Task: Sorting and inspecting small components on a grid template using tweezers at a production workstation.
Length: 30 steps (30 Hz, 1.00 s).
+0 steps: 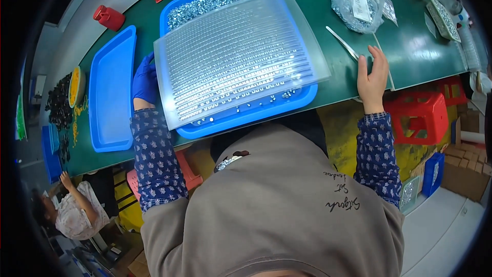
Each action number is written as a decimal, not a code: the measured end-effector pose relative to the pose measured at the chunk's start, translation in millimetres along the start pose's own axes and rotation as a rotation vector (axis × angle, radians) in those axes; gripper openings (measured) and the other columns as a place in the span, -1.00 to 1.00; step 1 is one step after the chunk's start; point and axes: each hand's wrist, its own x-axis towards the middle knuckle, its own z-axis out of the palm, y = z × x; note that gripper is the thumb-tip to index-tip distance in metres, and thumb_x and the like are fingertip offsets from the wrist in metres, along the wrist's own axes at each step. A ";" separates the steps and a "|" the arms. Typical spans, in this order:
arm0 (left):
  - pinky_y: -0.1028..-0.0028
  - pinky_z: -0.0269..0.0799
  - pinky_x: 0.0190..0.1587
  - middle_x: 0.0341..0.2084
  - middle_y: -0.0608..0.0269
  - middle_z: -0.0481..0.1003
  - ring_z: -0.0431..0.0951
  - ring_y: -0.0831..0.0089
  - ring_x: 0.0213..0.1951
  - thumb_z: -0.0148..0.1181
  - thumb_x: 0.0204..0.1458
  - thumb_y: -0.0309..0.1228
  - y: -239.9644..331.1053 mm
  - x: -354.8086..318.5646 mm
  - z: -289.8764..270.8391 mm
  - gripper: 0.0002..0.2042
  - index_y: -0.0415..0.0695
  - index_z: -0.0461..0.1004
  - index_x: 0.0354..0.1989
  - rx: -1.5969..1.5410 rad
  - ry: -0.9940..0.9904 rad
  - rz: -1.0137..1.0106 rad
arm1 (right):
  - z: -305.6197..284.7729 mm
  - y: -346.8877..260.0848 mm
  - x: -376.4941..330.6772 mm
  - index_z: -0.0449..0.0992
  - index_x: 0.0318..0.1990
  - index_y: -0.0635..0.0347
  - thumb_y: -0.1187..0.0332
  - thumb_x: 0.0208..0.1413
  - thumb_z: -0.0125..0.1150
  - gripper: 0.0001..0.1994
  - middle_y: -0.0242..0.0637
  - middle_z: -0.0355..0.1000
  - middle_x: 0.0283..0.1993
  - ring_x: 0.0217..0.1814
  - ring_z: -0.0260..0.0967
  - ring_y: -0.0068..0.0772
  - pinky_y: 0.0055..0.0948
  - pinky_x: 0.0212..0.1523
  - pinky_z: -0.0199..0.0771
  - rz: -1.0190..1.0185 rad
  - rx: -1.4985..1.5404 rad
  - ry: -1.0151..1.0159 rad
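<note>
- A translucent ribbed plate (230, 54) is seen just off 12 o'clock, set across a blue tray (309, 94) of small metal pieces (218, 4) on the green table (420, 46).
- The plate's long axis, like its rows, is pointed roughly from 8 to 2 o'clock; its near long edge is turned toward 5.
- At 10 o'clock, the plate's short edge is met by the gloved left hand (145, 83); whether its fingers are closed cannot be told, being partly hidden.
- At 2 o'clock, the bare right hand (373, 74) is spread open, unladen, just beside tweezers (341, 41).
- Steadying appears to be in hand; a level, two-handed hold seems called for next.
</note>
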 end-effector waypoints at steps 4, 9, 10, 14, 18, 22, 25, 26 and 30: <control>0.68 0.20 -0.51 -0.61 0.38 0.39 0.32 0.65 -0.59 -0.17 0.07 -0.18 -3.7 12.8 -22.7 -0.63 -0.11 0.28 -0.01 0.035 -0.061 0.045 | 1.7 -8.7 2.5 0.29 -0.09 0.25 0.28 0.02 0.01 -0.67 -0.09 0.20 -0.01 0.05 0.12 -0.13 -0.32 0.03 0.11 0.015 0.011 -0.005; 0.64 0.24 -0.45 -0.59 0.35 0.41 0.37 0.61 -0.54 -0.17 0.06 -0.13 -3.7 7.4 -10.1 -0.61 -0.11 0.30 -0.03 0.046 -0.036 -0.014 | 0.4 0.7 -2.4 0.27 -0.05 0.24 0.29 0.05 -0.03 -0.68 -0.14 0.17 0.03 0.02 0.15 -0.27 -0.43 -0.07 0.19 0.057 0.050 -0.014; 0.64 0.24 -0.45 -0.59 0.35 0.41 0.37 0.61 -0.54 -0.17 0.06 -0.13 -1.1 5.2 -7.5 -0.61 -0.11 0.30 -0.03 0.038 -0.041 -0.016 | -0.3 -2.4 0.4 0.29 -0.07 0.22 0.31 0.02 0.01 -0.69 -0.11 0.20 0.00 0.03 0.14 -0.21 -0.40 -0.06 0.19 0.083 0.099 -0.005; 0.63 0.25 -0.44 -0.58 0.33 0.42 0.37 0.60 -0.54 -0.15 0.05 -0.11 2.0 2.1 -5.9 -0.61 -0.09 0.31 -0.05 0.039 -0.069 -0.028 | 2.1 -0.9 -0.9 0.29 -0.07 0.22 0.31 0.02 0.01 -0.68 -0.12 0.20 0.01 0.01 0.16 -0.22 -0.40 -0.09 0.21 0.098 0.119 0.006; 0.61 0.26 -0.42 -0.58 0.32 0.43 0.37 0.59 -0.54 -0.14 0.05 -0.11 -1.5 10.7 -18.0 -0.62 -0.08 0.32 -0.05 0.006 -0.081 -0.062 | 2.9 -0.6 3.1 0.29 -0.08 0.22 0.31 0.02 0.01 -0.69 -0.12 0.20 0.00 0.00 0.17 -0.24 -0.41 -0.11 0.23 0.089 0.109 0.016; 0.47 0.35 -0.25 -0.33 0.09 0.46 0.46 0.39 -0.33 -0.18 0.08 -0.17 -1.8 18.4 -28.1 -0.61 -0.17 0.26 -0.01 -0.011 -0.153 -0.063 | 1.7 -1.9 -0.1 0.30 -0.09 0.22 0.32 0.02 0.00 -0.70 -0.12 0.21 -0.01 -0.01 0.18 -0.24 -0.42 -0.12 0.24 0.106 0.117 0.023; 0.46 0.35 -0.23 -0.34 0.09 0.46 0.46 0.37 -0.33 -0.18 0.08 -0.17 -4.3 20.6 -32.9 -0.61 -0.17 0.26 -0.01 -0.052 -0.309 -0.101 | 3.3 3.0 -1.3 0.30 -0.09 0.23 0.33 0.02 0.00 -0.70 -0.13 0.21 -0.01 -0.01 0.18 -0.24 -0.43 -0.13 0.24 0.081 0.101 0.018; 0.54 0.30 -0.33 -0.47 0.21 0.44 0.40 0.48 -0.44 -0.15 0.07 -0.14 -2.8 12.9 -17.4 -0.61 -0.13 0.29 -0.03 -0.025 -0.194 -0.076 | 1.8 2.6 -2.9 0.30 -0.09 0.23 0.33 0.02 0.00 -0.70 -0.13 0.21 -0.01 -0.01 0.18 -0.24 -0.43 -0.13 0.24 0.089 0.094 0.015; 0.60 0.26 -0.49 -0.62 0.38 0.38 0.33 0.59 -0.57 -0.10 0.05 -0.15 2.0 2.5 -6.7 -0.63 -0.12 0.32 -0.06 -0.081 -0.033 -0.071 | 2.6 -1.3 -0.7 0.29 -0.08 0.24 0.36 0.03 -0.02 -0.71 -0.15 0.20 0.00 -0.01 0.18 -0.29 -0.46 -0.11 0.24 0.078 0.112 0.024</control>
